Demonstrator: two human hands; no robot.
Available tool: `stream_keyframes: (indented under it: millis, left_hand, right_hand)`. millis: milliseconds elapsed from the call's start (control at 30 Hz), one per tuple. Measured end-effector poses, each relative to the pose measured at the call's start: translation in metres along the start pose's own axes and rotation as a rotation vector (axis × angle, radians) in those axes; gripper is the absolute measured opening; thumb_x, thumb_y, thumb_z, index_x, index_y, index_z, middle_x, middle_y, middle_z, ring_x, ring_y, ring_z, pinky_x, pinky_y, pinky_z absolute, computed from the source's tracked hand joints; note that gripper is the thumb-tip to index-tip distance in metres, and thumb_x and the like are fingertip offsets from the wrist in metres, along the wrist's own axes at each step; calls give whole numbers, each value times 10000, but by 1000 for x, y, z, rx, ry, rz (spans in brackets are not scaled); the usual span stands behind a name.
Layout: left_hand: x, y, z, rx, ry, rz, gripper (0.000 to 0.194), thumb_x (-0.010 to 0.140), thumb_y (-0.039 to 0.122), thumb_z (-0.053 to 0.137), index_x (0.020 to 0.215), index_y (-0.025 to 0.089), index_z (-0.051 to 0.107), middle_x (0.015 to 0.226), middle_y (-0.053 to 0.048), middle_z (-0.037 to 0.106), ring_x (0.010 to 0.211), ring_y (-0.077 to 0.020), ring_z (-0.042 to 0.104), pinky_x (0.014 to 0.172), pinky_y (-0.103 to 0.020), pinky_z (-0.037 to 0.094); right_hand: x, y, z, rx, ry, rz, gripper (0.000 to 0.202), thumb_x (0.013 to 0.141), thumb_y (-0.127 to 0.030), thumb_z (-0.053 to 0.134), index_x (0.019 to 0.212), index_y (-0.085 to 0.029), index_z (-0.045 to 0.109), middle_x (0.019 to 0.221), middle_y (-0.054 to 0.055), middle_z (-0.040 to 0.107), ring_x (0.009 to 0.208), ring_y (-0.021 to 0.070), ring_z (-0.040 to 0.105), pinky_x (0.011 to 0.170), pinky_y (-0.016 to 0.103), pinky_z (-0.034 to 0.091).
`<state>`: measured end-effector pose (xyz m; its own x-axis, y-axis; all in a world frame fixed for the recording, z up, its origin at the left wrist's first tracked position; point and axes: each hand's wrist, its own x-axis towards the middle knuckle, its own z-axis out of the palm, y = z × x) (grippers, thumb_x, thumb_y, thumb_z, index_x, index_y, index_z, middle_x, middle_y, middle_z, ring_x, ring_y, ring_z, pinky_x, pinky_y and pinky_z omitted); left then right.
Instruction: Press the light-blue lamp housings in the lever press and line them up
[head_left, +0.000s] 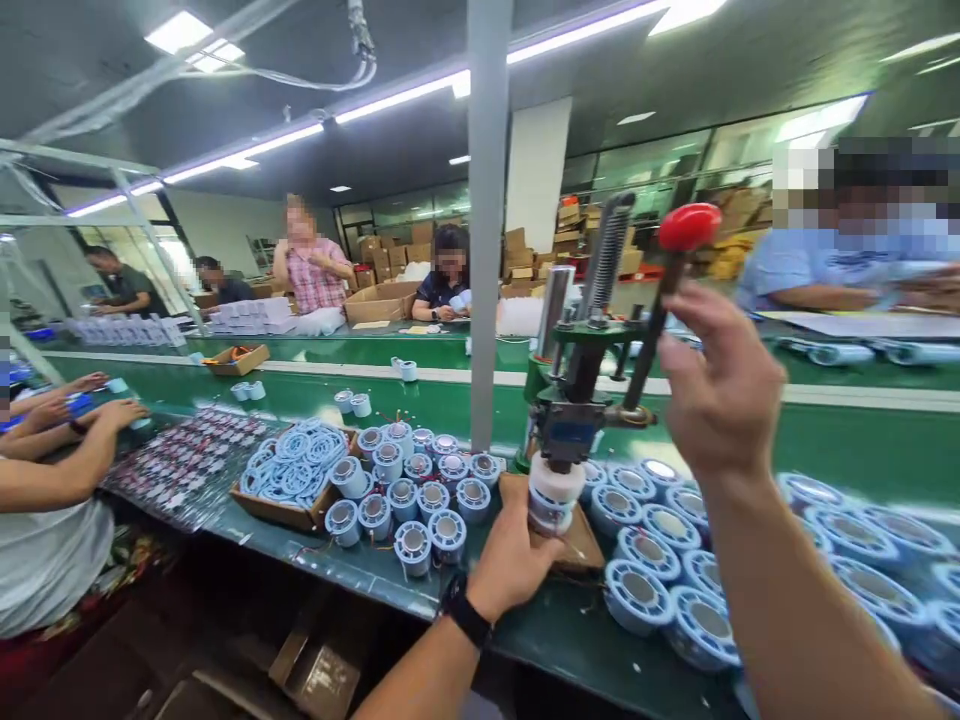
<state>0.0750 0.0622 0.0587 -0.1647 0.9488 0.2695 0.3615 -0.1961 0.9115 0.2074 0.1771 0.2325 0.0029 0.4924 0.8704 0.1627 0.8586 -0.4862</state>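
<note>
My left hand [514,560] is wrapped around a blue housing [551,512], thumb on the near side, keeping it upright under the press [577,350]. The housing sits over a brown board [589,550] on the green desk [555,640], and the white plug [556,482] of the press is down on its top.

My right hand [724,385] is raised at the lever [646,370], fingers and thumb against it just below the red knob [688,227]; it is blurred, so I cannot tell whether the grip is closed.

More housings crowd the desk on both sides of the press, some [412,545] to the left and others [637,597] to the right. Beyond the left group, blue rings [300,460] fill a shallow box [277,513].
</note>
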Motion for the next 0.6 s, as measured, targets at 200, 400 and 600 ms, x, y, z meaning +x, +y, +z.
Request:
stream_keyframes:
  millis: [200,400,600]
  left_hand:
    - [-56,14,-125,481,285,30,344,914,216,497,1221,232,650,1287,-64,660,1234,-230,580,1111,-407,426]
    - [-61,-20,-290,1017,566,-350,351,866,218,482,1154,93,636,1183,-186,672,1129,-314,612,1033,-475,441]
    - [-67,-43,-320,1171,475,-471,471,776,368,657,1175,121,623,1136,-155,679,1081,-302,616,982,-396,455]
  right_hand:
    - [-181,51,39,-10,31,396,859,758,-497,660,1479,-162,336,1406,200,457,1263,338,533,1022,545,471]
    - [-208,67,58,-118,-63,653,986,684,-605,652,1481,-109,350,1256,188,589,1095,324,626,920,438,519]
    - [-221,33,41,-167,-44,434,703,825,-530,599,1389,-132,462,1305,165,557,1200,309,570,1004,460,480]
